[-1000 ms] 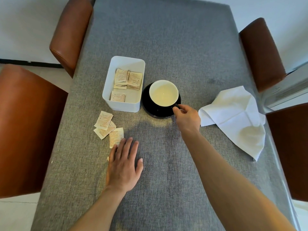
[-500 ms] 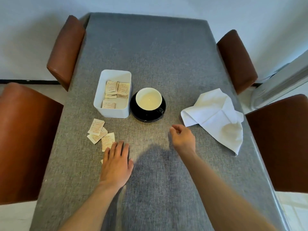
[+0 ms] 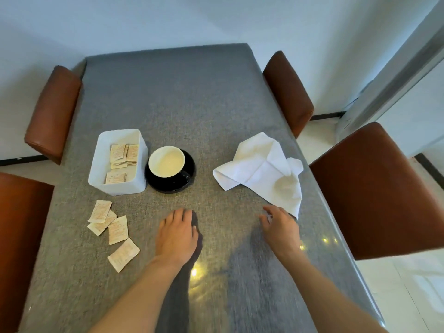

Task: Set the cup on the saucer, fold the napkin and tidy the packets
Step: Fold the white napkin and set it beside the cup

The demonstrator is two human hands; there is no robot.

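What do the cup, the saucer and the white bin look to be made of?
Cup: seemingly glazed ceramic, cream inside, dark outside, with a smooth sheen. Saucer: likely the same glossy black glazed ceramic, judging by reflections on its rim. White bin: probably matte plastic, with thin even walls and rounded corners.

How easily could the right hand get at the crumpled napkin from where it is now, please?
Probably easily, yes. The right hand hangs open and holds nothing, just short of the napkin's near corner, with only bare table between them. The cup on its saucer stands off to the left, out of the way.
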